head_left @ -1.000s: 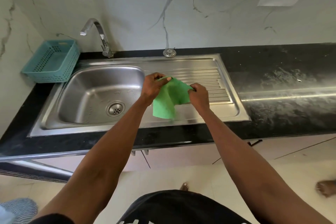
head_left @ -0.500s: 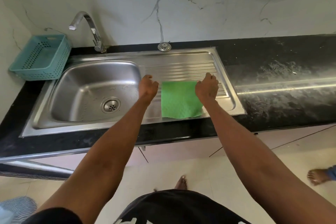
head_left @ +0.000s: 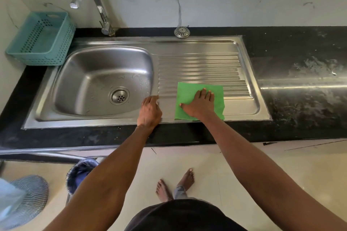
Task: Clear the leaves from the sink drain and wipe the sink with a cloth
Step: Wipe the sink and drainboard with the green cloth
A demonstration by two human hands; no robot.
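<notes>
A green cloth lies spread flat on the ribbed drainboard of the steel sink. My right hand presses on the cloth with flat, spread fingers. My left hand rests at the front of the drainboard beside the basin's right rim, off the cloth, its fingers loosely bent and holding nothing. The round drain in the basin shows bare metal with no leaves on it.
A chrome tap stands behind the basin. A teal plastic basket sits at the back left corner. A loose strainer cap lies behind the drainboard. A black counter runs to the right. A lined bin stands on the floor.
The cloth, first held up bunched between both hands, was spread flat on the drainboard. My left hand let go of it and my right hand now lies flat on top.
</notes>
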